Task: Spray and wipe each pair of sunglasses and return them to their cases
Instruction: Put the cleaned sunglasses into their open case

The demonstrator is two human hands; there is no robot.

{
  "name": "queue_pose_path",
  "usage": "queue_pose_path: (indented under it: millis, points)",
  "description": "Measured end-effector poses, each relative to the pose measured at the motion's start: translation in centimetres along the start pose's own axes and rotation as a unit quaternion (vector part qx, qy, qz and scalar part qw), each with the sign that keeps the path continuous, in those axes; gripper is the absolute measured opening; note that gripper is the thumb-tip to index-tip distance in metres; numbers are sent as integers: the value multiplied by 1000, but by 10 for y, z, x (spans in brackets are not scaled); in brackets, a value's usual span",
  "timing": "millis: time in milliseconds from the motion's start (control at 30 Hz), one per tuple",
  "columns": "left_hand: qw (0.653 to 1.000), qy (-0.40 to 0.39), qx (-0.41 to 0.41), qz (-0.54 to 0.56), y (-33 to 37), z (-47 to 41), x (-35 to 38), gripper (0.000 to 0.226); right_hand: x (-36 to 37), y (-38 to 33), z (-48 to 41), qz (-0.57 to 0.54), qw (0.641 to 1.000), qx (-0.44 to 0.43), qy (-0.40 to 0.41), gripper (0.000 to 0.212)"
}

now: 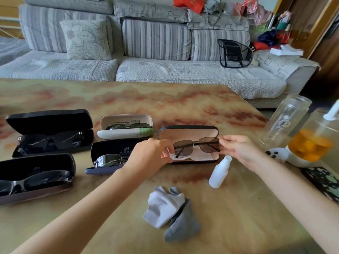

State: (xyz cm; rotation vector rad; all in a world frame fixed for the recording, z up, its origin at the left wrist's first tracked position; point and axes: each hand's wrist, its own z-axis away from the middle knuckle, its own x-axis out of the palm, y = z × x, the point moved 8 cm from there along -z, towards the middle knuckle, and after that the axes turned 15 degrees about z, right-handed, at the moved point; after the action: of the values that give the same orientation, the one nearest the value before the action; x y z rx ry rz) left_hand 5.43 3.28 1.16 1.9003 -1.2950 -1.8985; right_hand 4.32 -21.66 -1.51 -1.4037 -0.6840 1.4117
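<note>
I hold the sunglasses (196, 146) by their two ends, just above the open case (185, 133) right of centre on the bench (128, 99). My left grip (152, 153) pinches the end toward frame left and my right grip (238, 149) pinches the other end. Their long axis runs left to right across the picture, parallel to the case beneath. The spray bottle (219, 173) lies just below my right grip, the nearer one to it. The cloth (170, 211) sits crumpled at lower centre, between my forearms. Whether spraying or laying them in the case comes next, I cannot tell.
</note>
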Motion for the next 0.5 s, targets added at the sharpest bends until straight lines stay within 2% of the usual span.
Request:
queue_pose_path:
  millis: [100, 233, 400, 500]
  points:
    - [1000, 9, 4, -10, 0, 4, 1, 16, 3, -3, 0, 12, 1000, -14, 8, 10]
    - [1000, 10, 8, -18, 0, 5, 3, 12, 6, -4, 1, 86, 995, -30, 44, 7]
    - [1000, 2, 3, -16, -2, 6, 4, 14, 5, -4, -1, 141, 985, -68, 70, 17]
    - [1000, -1, -2, -12, -3, 5, 5, 13, 5, -2, -1, 164, 981, -76, 72, 14]
